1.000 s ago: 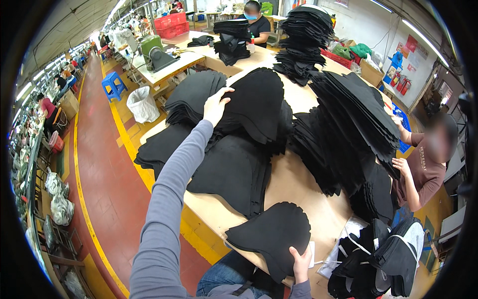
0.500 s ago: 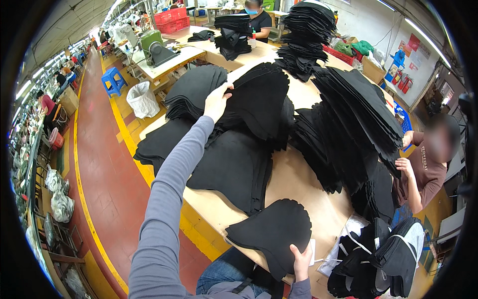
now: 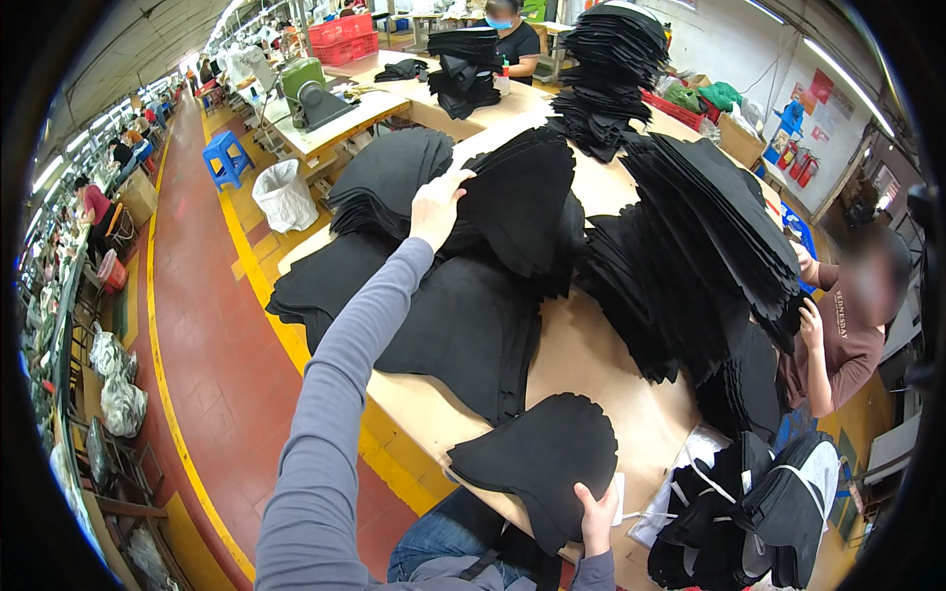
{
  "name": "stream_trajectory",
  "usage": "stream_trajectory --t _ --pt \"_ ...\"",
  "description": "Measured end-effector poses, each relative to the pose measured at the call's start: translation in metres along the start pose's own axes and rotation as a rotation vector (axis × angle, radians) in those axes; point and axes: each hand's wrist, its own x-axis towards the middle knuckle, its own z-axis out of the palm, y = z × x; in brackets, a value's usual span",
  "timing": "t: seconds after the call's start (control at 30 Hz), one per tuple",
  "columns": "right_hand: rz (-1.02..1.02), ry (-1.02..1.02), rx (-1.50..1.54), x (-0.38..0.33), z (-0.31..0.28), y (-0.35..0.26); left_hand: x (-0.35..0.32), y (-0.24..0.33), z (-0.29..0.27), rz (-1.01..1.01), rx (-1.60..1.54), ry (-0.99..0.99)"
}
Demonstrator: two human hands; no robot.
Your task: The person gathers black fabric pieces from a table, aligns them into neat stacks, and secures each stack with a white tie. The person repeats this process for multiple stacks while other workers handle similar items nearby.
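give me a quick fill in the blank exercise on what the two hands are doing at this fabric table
1. The left hand reaches out to a stack of cut fabric pieces whose colour is ____.
2. The right hand grips a scalloped-edged black piece at the ____ edge of the wooden table.
3. The left arm's sleeve is ____ in colour.

Missing words: black; near; grey
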Motion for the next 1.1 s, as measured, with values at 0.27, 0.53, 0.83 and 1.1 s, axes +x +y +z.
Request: stream_trajectory --t 0.27,0.53,0.83,1.1 --pt "-0.010 -0.008 -0.016 -0.001 0.001 -0.005 -0.010 0.016 -0.001 0.102 0.087 0.119" --pt "-0.013 0.000 -0.004 -0.001 0.001 -0.001 -0.039 0.036 -0.010 0.282 0.146 0.131" --pt "-0.006 -0.011 -0.012 0.001 0.004 -0.004 -0.051 0.049 -0.031 0.333 0.148 0.133" --pt "-0.002 0.030 -0.022 -0.002 0.000 0.003 -0.108 0.202 -0.149 0.152 -0.046 0.106"
